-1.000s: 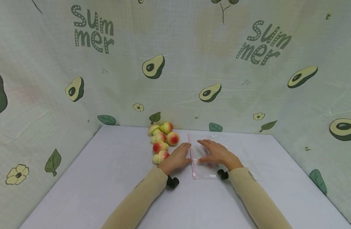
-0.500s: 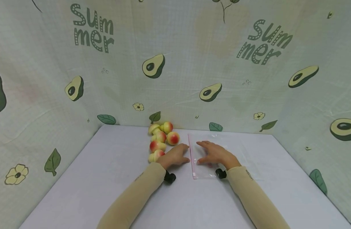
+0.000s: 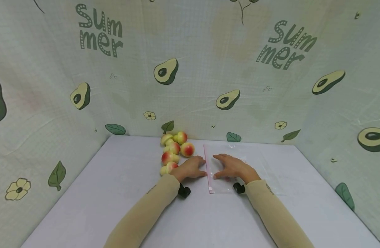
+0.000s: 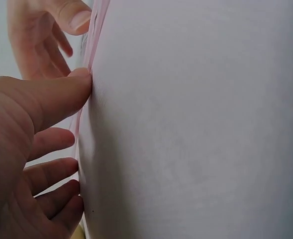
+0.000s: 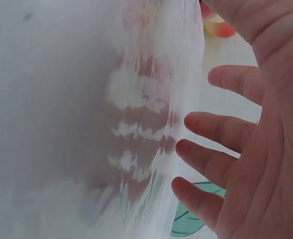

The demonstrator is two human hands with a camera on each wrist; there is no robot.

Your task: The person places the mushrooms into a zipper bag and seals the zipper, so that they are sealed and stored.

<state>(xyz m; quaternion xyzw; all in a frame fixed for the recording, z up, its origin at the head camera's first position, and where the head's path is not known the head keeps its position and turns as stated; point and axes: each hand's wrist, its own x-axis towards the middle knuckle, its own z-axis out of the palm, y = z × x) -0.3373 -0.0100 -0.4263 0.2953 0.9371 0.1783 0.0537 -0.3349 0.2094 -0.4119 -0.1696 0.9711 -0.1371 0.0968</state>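
A clear zip bag lies flat on the table, its pink zip strip along the left side. Several yellow mushrooms with red caps lie in a cluster left of the bag; they look like toys. My left hand rests between them and the bag, thumb and fingertips at the pink strip. Over the bag, my right hand has its fingers spread and relaxed. In the right wrist view the fingers are close to the bag's shiny film. Neither hand grips anything.
The white table reaches back to a hanging cloth printed with avocados, which also encloses both sides. A black wrist camera sits under the left wrist, another camera under the right.
My left hand has shifted slightly left, then a little back toward the pink strip. The two nearest mushrooms have been nudged left. My right hand has moved slightly left over the bag.
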